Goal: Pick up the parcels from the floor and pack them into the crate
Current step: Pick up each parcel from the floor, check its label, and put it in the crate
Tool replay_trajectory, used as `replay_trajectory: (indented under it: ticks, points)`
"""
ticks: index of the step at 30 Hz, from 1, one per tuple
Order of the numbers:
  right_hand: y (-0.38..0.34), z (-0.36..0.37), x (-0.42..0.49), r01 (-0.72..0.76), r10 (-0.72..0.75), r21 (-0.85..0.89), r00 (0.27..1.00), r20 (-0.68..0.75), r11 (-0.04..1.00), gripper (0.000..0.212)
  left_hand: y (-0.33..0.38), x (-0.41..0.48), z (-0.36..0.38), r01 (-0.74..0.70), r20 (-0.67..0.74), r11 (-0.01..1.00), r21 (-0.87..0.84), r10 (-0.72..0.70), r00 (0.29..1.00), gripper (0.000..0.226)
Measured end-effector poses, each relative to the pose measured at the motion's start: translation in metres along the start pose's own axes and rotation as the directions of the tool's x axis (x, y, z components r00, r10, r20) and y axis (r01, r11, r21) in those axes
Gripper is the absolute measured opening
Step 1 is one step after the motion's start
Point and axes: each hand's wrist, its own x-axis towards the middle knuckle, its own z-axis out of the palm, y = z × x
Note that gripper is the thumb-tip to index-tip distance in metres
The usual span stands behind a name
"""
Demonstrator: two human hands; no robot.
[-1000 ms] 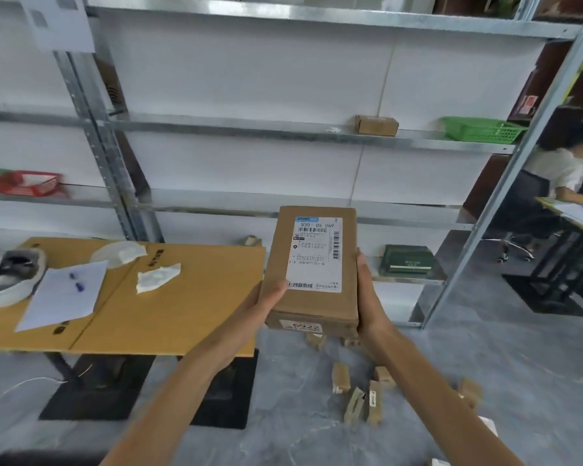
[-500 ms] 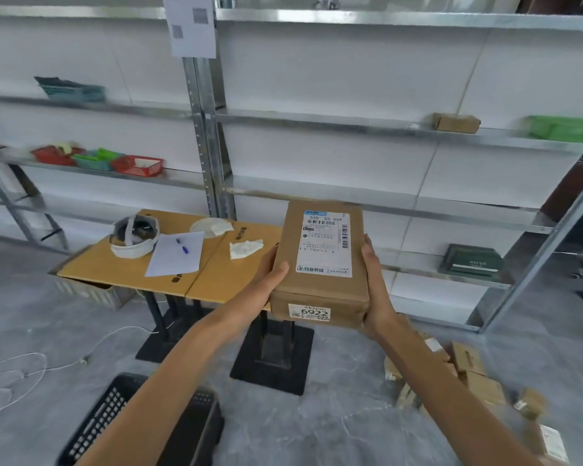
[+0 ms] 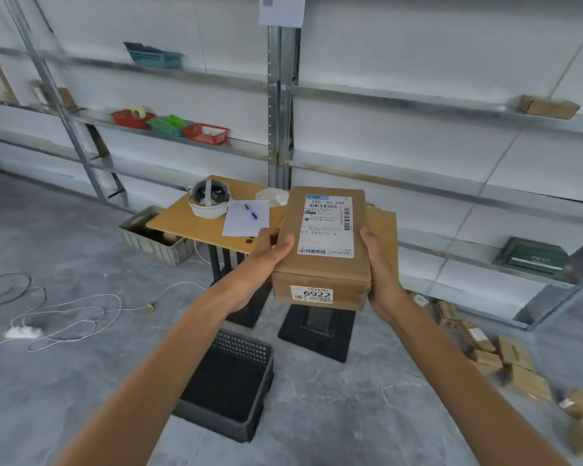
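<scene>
Both hands are on one parcel [image 3: 327,243], held up in the air in front of the table [image 3: 196,227]. I read the left hand [image 3: 266,260] as gripping the parcel's left edge, thumb laid over the top face, the other fingers under the box and out of sight. The right hand [image 3: 381,274] grips the right side, thumb up along the top edge, fingers wrapped behind where I cannot see them. A white shipping label faces up; the near end face carries a sticker reading 6922. The black crate [image 3: 246,344] sits on the floor below the parcel, and the left forearm crosses its left edge. Loose parcels [image 3: 505,361] lie scattered on the floor at right, beneath the metal shelving [image 3: 280,112]. The held parcel blocks the table's right part. On the table I note a white headset [image 3: 209,200] and a paper sheet [image 3: 246,218] with a blue pen [image 3: 251,211]. A grey bin [image 3: 148,237] stands just left of the table, and a white cable [image 3: 64,314] loops over the floor at far left.
</scene>
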Motion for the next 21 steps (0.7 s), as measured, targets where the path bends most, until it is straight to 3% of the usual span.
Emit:
replay_trajectory:
  ticks: [7,14,21]
  points:
    - [0.017,0.039,0.045,0.002,-0.008,-0.138,0.999,-0.047,0.99,0.047,-0.004,0.027,-0.045,0.026,-0.138,0.999,0.04,-0.02,0.99,0.051]
    - [0.033,0.067,0.124,-0.017,0.011,-0.113,0.999,-0.053,0.993,0.041,-0.012,0.105,-0.089,0.041,-0.314,0.999,0.027,-0.031,0.949,0.031]
    - [0.053,0.106,0.215,-0.084,0.078,-0.055,0.991,-0.106,0.995,0.037,-0.027,0.19,-0.131,0.061,-0.43,0.985,0.164,0.016,0.903,0.032]
